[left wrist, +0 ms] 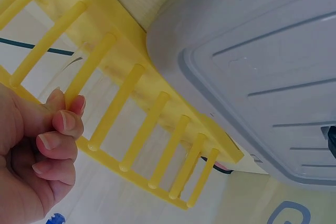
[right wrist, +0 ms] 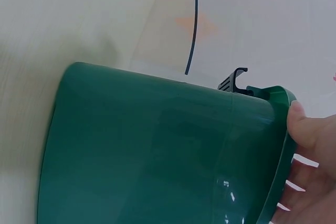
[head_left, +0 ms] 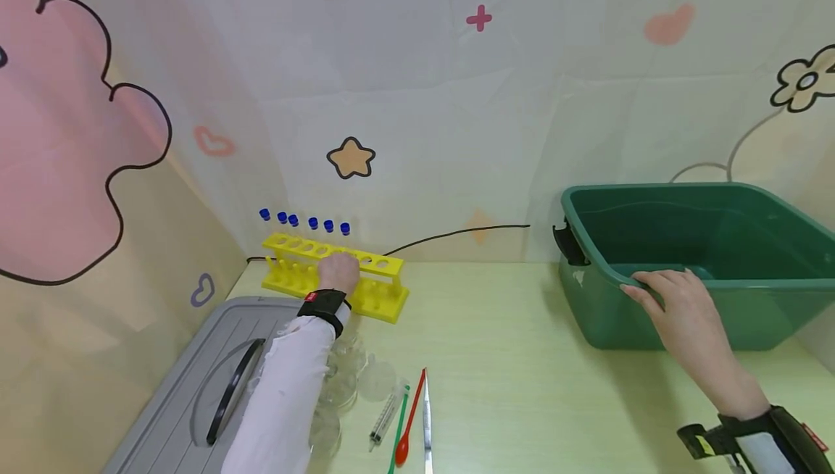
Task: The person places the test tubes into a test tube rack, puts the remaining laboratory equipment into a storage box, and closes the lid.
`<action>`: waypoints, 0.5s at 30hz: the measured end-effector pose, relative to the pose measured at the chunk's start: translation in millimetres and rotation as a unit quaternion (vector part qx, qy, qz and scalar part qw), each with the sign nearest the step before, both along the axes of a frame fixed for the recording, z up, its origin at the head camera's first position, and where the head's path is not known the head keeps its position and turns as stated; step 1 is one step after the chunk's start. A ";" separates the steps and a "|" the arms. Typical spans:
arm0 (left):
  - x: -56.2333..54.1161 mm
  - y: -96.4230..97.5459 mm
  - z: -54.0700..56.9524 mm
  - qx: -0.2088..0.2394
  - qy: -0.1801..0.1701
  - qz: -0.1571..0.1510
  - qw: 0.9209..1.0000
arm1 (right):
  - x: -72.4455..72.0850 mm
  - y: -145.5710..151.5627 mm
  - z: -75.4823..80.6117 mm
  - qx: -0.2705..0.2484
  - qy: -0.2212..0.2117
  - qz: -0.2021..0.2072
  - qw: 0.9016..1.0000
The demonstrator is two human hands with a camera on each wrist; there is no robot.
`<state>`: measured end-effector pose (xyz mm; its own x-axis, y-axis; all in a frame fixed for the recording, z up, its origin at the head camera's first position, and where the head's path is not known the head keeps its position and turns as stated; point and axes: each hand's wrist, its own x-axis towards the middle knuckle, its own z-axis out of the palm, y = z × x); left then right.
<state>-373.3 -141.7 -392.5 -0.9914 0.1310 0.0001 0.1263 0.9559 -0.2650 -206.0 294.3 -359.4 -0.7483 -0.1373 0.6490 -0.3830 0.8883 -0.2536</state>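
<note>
At the back left, a yellow test tube rack [head_left: 385, 301] stands on the table. My left hand [head_left: 339, 272] grips its top bar, and in the left wrist view the curled fingertips [left wrist: 67, 120] lie against one of its pegs [left wrist: 93, 69]. Several blue caps [head_left: 313, 222] show above the rack's back side; what they sit on cannot be made out. On the right is a deep green plastic bin [head_left: 652, 318] with a black clip. My right hand [head_left: 688, 318] holds its near rim, thumb on the outer edge in the right wrist view [right wrist: 320, 145].
A grey lid [head_left: 176, 387] with a black handle lies at the left. Beside my left forearm are clear round containers [head_left: 339, 387], a syringe [head_left: 386, 416], a green stick [head_left: 399, 427], a red spoon [head_left: 402, 450] and a slim metal tool [head_left: 427, 416]. A patterned cloth wall closes the back.
</note>
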 end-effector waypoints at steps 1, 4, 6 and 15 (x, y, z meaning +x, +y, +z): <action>-0.4 -0.9 -0.1 0.001 -0.001 0.001 1.000 | 0.2 0.0 0.2 -0.001 0.000 0.001 1.000; -1.8 -3.0 0.2 0.006 -0.002 0.006 1.000 | 0.1 -0.7 0.9 -0.004 0.000 0.008 1.000; -2.1 -3.7 1.1 0.007 -0.004 0.011 1.000 | 0.3 -2.2 0.7 -0.008 0.003 0.018 1.000; -3.5 -6.1 2.9 0.016 -0.022 0.041 0.999 | 4.8 -10.4 -2.6 -0.022 0.036 0.067 0.997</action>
<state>-376.7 -147.8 -389.6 -0.9979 0.0503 -0.0415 0.0586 0.9714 -0.2300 -201.2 283.9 -362.0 -0.6755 -0.2040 0.7085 -0.5170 0.8162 -0.2578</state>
